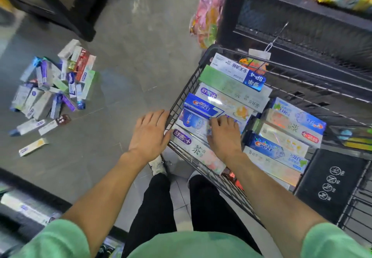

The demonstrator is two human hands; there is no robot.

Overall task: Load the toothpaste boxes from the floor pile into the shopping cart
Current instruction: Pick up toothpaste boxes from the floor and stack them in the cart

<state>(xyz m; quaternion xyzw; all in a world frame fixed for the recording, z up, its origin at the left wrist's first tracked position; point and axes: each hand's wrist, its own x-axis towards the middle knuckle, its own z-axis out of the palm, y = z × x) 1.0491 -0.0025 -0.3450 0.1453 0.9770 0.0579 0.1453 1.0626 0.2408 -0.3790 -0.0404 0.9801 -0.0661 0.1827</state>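
- My left hand (150, 133) is lying spread, fingers straight, against the near-left corner of the shopping cart (182, 98), holding nothing.
- My right hand (223, 135) is reaching inside the cart, fingers curled onto a blue Crest box (193, 121) in the left-hand row; I cannot tell whether it is truly pinching it.
- Toothpaste boxes are lying flat in two rows across the cart.
- The floor pile (52, 88) is sitting well apart to the left, with a few loose boxes trailing toward the near edge of the floor.
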